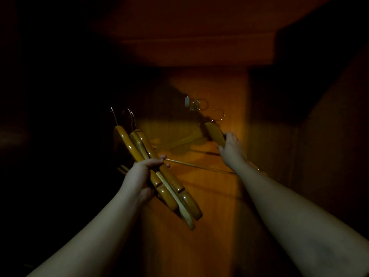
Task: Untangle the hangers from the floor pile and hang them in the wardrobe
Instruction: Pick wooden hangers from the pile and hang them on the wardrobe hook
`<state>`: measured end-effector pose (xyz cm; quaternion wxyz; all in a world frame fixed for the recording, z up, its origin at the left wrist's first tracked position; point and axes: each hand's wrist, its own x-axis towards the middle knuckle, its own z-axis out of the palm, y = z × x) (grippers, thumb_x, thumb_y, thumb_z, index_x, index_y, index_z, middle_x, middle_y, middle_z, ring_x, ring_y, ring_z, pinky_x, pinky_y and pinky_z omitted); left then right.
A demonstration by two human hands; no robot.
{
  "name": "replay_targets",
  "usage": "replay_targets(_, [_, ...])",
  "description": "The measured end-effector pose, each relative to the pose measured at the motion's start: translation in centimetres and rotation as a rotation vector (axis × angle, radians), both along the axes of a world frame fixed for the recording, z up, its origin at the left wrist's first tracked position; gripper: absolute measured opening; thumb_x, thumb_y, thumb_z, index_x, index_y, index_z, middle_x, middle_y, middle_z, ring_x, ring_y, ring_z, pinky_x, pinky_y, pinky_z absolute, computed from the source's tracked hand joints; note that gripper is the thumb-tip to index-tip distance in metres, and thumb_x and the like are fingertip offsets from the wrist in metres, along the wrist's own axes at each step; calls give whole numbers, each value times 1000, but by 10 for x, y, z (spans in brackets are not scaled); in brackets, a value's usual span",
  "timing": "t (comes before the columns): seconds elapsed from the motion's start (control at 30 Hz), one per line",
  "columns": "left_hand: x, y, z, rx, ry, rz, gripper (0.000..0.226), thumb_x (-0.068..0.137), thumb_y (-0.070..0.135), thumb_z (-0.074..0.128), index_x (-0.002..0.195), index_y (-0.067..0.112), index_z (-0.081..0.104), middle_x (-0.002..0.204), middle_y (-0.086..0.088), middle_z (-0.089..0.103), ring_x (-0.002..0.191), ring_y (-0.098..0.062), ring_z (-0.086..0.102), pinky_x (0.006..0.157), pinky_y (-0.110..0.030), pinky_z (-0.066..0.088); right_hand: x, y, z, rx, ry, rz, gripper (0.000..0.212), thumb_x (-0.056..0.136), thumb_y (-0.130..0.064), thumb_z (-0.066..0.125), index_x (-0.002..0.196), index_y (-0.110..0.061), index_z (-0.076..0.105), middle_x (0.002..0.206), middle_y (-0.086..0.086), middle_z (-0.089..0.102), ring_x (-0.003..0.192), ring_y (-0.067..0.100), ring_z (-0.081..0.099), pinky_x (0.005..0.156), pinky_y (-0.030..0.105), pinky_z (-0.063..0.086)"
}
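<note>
I am reaching into a dim wooden wardrobe. My left hand [142,172] grips a bundle of wooden hangers [169,188] held side by side, their metal hooks pointing up and away from me. My right hand [231,147] holds the shoulder of a single wooden hanger [214,131], raised toward the back wall. That hanger's metal hook [219,114] sits just below and to the right of a small metal rail bracket [192,103]. Its thin crossbar [199,166] runs between my two hands.
The orange-brown back panel [225,86] of the wardrobe is lit in the middle. A shelf or top board [189,48] spans above. A dark side wall [329,136] stands at the right, and the left side is black.
</note>
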<state>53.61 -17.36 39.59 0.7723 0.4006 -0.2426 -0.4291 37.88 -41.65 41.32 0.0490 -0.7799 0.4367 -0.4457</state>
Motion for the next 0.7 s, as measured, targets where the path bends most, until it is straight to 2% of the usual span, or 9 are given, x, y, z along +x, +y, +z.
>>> replay_targets(0.1, [6, 1, 10, -5, -33, 0, 22, 86, 0, 57, 104, 0, 69, 86, -15, 67, 75, -22, 66, 57, -29, 59, 12, -7, 14, -48, 0, -16, 44, 94, -22, 61, 135, -16, 43, 136, 5, 47, 125, 25, 44, 95, 39, 43])
replay_targets(0.3, [28, 5, 19, 31, -64, -76, 23, 89, 2, 54, 108, 1, 67, 76, -13, 65, 67, -22, 64, 59, -29, 56, 38, -23, 38, -54, -28, -28, 47, 95, -23, 59, 138, -17, 42, 136, 5, 49, 127, 25, 44, 98, 42, 43])
replay_targets(0.5, [50, 5, 25, 42, -134, -82, 25, 87, 3, 57, 109, 1, 68, 77, -15, 68, 69, -24, 67, 58, -32, 56, 68, -42, 46, -28, 31, -35, 49, 92, -8, 55, 139, -19, 42, 139, 4, 48, 132, 25, 40, 104, 47, 39])
replay_targets(0.6, [59, -1, 29, 86, -152, -95, 29, 89, 3, 56, 116, 2, 66, 69, -15, 68, 58, -23, 68, 48, -30, 55, 76, -46, 44, -22, 4, 16, 46, 92, -19, 60, 135, -18, 45, 136, 3, 49, 131, 25, 40, 105, 51, 38])
replay_targets(0.7, [66, -1, 26, 51, -130, -120, 36, 73, 4, 61, 108, 3, 68, 72, -15, 68, 62, -25, 69, 52, -32, 56, 80, -51, 41, -61, -32, 13, 45, 93, -23, 59, 136, -19, 45, 135, 3, 48, 130, 25, 41, 104, 48, 39])
